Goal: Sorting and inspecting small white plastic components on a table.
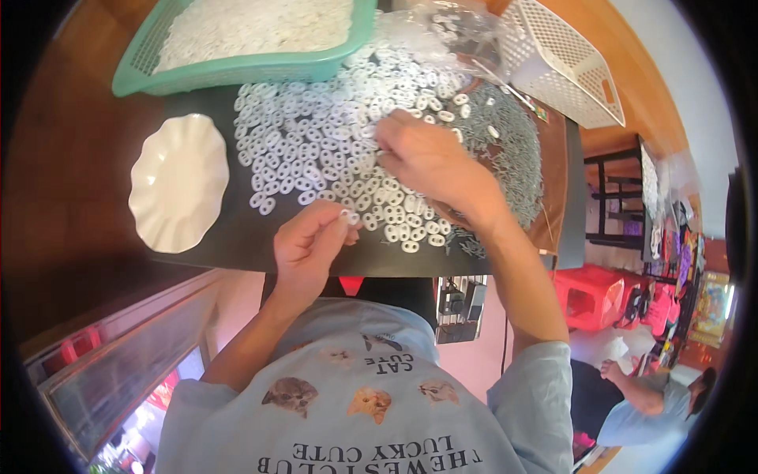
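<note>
My left hand [304, 243] is closed in a pinch near the table's front edge. Between its thumb and finger is a small white oval plastic piece with two holes [350, 216]. My right hand [430, 154] reaches over the spread of similar white oval pieces [288, 146]. Its fingers are curled together and a little blurred, so whatever they hold is hidden. Just right of that hand lies a heap of small grey pin-like pieces [509, 146], with a few white ovals on top.
A green basket [237, 77] full of white pieces stands at the back left. A white scalloped dish [178, 182] sits at the left on the dark table [229, 253]. Clear plastic bags [450, 31] and a white basket [553, 67] are at the back right. Another person [643, 403] sits far right.
</note>
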`<state>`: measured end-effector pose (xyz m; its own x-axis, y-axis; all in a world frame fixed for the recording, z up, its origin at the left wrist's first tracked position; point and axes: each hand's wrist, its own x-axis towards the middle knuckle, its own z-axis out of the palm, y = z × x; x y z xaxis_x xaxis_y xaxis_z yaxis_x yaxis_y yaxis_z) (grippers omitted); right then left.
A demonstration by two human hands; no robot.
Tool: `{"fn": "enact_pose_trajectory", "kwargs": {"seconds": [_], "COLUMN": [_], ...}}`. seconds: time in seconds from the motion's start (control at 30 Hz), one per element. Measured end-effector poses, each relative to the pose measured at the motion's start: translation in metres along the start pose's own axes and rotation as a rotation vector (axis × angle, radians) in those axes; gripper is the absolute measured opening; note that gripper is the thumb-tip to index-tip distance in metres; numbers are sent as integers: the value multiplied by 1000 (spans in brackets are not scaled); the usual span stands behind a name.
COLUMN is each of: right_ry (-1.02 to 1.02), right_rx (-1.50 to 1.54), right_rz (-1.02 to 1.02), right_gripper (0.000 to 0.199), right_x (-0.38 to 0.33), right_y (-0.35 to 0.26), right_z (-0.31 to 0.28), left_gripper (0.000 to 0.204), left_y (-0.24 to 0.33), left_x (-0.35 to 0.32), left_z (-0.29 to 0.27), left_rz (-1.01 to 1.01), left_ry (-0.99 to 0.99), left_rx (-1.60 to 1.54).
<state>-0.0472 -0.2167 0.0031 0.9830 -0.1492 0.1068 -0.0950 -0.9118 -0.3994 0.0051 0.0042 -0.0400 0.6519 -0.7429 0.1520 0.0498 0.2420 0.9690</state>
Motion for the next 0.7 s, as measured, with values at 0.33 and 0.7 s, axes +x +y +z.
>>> {"fn": "enact_pose_trajectory", "kwargs": {"seconds": [0.33, 0.7], "right_ry": [96, 64], "right_rx": [643, 1287], "right_rz": [114, 93], "right_gripper": [12, 25], "right_x": [-18, -49], "right_y": [-29, -52], "right_z": [-9, 11], "left_gripper": [16, 21], "left_y": [25, 38], "left_x": [11, 18], "left_z": [9, 11], "left_rz": [19, -92], "left_ry": [21, 20], "left_rx": [-258, -629]}}
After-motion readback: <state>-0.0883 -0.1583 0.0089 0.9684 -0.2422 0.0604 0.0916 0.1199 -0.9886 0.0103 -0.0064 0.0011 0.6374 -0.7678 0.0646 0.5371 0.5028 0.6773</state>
